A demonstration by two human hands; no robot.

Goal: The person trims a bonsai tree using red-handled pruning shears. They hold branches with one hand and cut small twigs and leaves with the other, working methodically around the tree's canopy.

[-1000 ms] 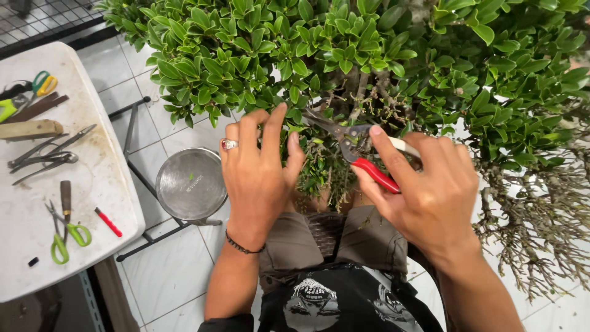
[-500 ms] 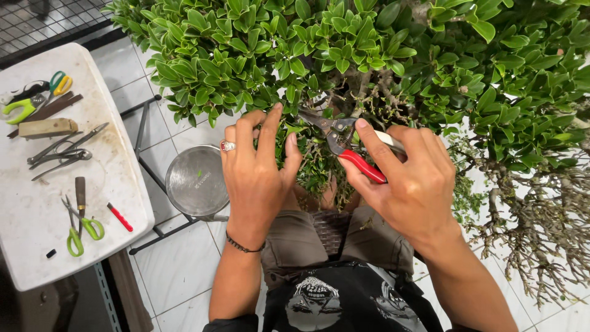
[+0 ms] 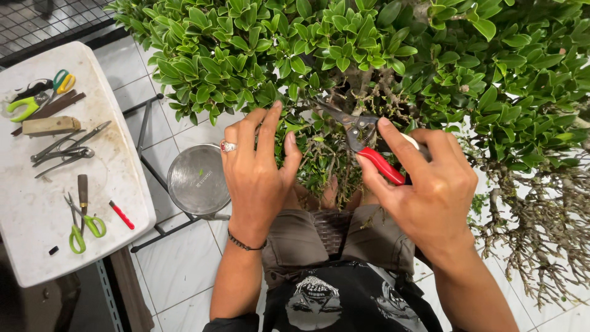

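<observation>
**A:** Pruning shears (image 3: 369, 147) sit in your right hand (image 3: 430, 197), fingers clamped round the red grips, blades parted and pointing into the woody stems at the heart of the bonsai tree (image 3: 369, 55).

**B:** And your left hand (image 3: 258, 178)?

**A:** Empty, fingers spread apart, pressing the foliage aside just left of the blades. That closeness is the risk, I'd say: your left thumb lies near the cutting edge, and a quick squeeze could nick it.

**B:** Anything else you should watch?

**A:** Leaves hide most of the stems, so the blades may close on a branch you cannot see properly. The tree hangs above your lap, so clippings will likely land on your knees rather than in the round steel bowl (image 3: 198, 179) on its black stand at your left.

**B:** Spare tools?

**A:** On the white bench (image 3: 37, 246) well to your left: green-handled scissors (image 3: 83, 224) near its front edge, long grey pliers (image 3: 64, 147) mid-bench, a small red-handled tool (image 3: 121, 215) near the right edge. Reaching there means leaning away.
</observation>
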